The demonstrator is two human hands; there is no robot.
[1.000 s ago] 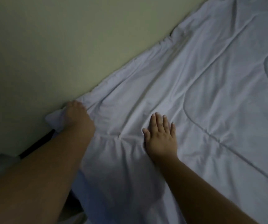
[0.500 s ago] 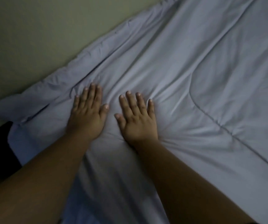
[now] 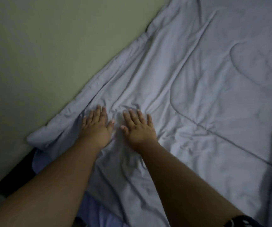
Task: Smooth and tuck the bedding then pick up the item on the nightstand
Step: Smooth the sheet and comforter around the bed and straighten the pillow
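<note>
The bedding (image 3: 197, 112), spread from the middle to 3 o'clock, is pressed by the flat, straight-fingered left hand (image 3: 97, 126) and right hand (image 3: 138, 128), wrinkles are left at their 12 o'clock, and the nightstand item is not seen.

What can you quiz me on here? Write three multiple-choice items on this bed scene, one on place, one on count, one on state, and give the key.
1. The left hand lies:
A) off the bed
B) between the right hand and the edge of the comforter by the wall
C) to the right of the right hand

2. Hands on the comforter:
A) none
B) one
C) two

3. Both hands are:
A) fists
B) flat, with fingers straight
C) pinching a fold

Key:
1B, it rests on the cloth on the wall side.
2C, both palms press on it.
3B, the fingers lie spread and grip nothing.
</note>
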